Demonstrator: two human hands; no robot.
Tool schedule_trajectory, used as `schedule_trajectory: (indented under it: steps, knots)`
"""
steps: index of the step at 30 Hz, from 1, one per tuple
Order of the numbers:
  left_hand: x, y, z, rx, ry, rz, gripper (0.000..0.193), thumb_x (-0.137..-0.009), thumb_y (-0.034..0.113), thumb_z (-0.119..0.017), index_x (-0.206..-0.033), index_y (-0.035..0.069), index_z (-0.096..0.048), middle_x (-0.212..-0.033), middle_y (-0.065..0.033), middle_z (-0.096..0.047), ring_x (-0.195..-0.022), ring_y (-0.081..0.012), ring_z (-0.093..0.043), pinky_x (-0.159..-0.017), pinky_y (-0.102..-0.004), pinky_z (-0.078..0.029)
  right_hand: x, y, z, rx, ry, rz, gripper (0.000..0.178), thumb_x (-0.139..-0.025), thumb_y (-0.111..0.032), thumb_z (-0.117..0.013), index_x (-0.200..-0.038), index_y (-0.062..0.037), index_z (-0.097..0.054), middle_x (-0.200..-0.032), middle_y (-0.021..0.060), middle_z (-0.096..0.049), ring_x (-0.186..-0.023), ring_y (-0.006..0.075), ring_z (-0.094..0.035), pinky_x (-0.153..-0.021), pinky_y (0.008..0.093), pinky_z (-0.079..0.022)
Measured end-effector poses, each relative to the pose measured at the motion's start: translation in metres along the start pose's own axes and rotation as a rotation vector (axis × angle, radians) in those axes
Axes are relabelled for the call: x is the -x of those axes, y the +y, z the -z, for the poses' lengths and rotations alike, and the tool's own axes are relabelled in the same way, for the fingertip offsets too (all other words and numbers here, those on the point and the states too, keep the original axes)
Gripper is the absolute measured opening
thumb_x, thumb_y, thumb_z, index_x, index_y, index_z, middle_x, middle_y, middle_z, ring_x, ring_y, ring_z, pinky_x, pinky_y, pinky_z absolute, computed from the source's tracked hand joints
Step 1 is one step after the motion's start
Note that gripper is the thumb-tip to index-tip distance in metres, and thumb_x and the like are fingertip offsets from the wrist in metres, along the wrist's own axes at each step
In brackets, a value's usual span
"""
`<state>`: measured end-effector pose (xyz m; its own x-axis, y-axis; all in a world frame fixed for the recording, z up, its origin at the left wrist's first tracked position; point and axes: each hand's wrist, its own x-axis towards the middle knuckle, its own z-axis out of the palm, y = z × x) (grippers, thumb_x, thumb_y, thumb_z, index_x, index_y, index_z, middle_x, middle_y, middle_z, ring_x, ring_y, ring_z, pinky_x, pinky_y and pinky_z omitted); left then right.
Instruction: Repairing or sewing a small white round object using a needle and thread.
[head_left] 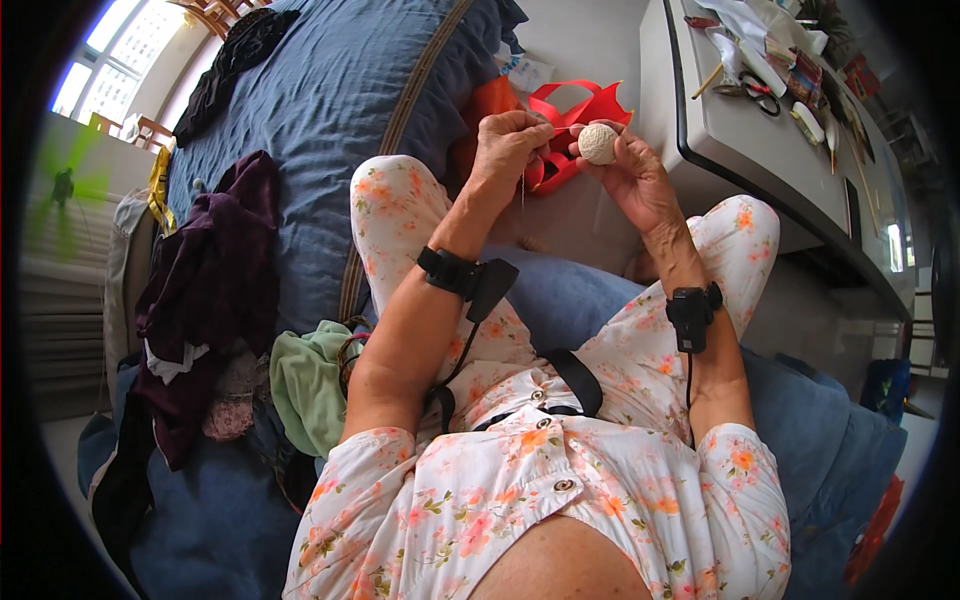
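Note:
My right hand (640, 180) is closed around a small cream yarn ball (597, 144), held between the thumb and fingers. A thin strand of yarn (564, 128) runs taut from beside the ball to my left hand (512, 148). The left fingers are pinched together on that strand, and a loose end hangs down below them. Both hands are raised above and between my knees, a short gap apart. Behind them lies a red bag (590, 108) with loop handles.
On the left is a bed with a blue cover (330, 140), a dark purple garment (215, 270) and a light green cloth (308, 385). A white cabinet (715, 130) at the right holds scissors (760, 92) and clutter. A green fan (62, 188) stands far left.

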<state>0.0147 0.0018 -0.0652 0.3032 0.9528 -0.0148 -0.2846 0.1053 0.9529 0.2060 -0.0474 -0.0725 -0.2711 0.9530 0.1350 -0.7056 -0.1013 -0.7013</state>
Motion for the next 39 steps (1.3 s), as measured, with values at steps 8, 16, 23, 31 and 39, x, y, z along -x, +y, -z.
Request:
schedule_trajectory:
  steps: [8,16,23,31,39]
  knots:
    - [0.006,-0.009,-0.012,-0.243,-0.107,-0.033,0.012,-0.084,0.011,-0.066,-0.082,-0.001,-0.065,-0.065,-0.0007,-0.059,-0.054,-0.0050,-0.051,-0.050,-0.0200,-0.042,-0.001,-0.001,-0.010,-0.010,0.013,0.039,0.053,-0.085,-0.026,-0.066,-0.122,0.0050,-0.042,-0.121,0.0202,-0.054,-0.109,0.0299,-0.058,-0.098,0.0391,-0.049]
    - [0.015,-0.007,-0.023,-0.290,-0.225,-0.044,0.011,-0.083,0.009,-0.066,-0.082,-0.003,-0.066,-0.065,-0.0009,-0.059,-0.057,-0.0057,-0.052,-0.052,-0.0205,-0.042,-0.002,-0.003,0.003,0.187,0.171,0.095,0.045,-0.084,-0.032,-0.067,-0.115,-0.0048,-0.049,-0.116,0.0129,-0.059,-0.095,0.0202,-0.062,-0.084,0.0312,-0.053]
    - [0.021,0.012,-0.029,-0.117,-0.271,0.016,0.008,-0.082,0.005,-0.065,-0.082,-0.003,-0.066,-0.065,-0.0030,-0.060,-0.056,-0.0077,-0.053,-0.052,-0.0195,-0.041,-0.004,0.003,0.015,0.485,0.243,0.153,0.034,-0.088,-0.021,-0.064,-0.115,-0.0051,-0.050,-0.108,0.0072,-0.059,-0.094,0.0152,-0.059,-0.079,0.0319,-0.055]
    - [0.007,0.007,-0.007,0.205,-0.220,0.029,0.008,-0.083,0.003,-0.064,-0.086,-0.005,-0.064,-0.067,-0.0072,-0.061,-0.055,-0.0112,-0.057,-0.051,-0.0223,-0.048,-0.001,-0.002,-0.004,0.624,0.093,-0.002,0.043,-0.086,-0.010,-0.065,-0.127,-0.0060,-0.050,-0.114,0.0048,-0.057,-0.100,0.0107,-0.057,-0.087,0.0254,-0.051]
    - [0.007,0.008,-0.007,0.006,-0.217,-0.047,0.010,-0.084,0.006,-0.065,-0.086,-0.004,-0.065,-0.070,-0.0049,-0.062,-0.057,-0.0082,-0.055,-0.053,-0.0196,-0.045,0.002,-0.002,-0.010,0.680,-0.033,-0.058,0.047,-0.080,-0.005,-0.070,-0.124,-0.0034,-0.051,-0.109,0.0035,-0.061,-0.102,0.0114,-0.058,-0.091,0.0264,-0.048]
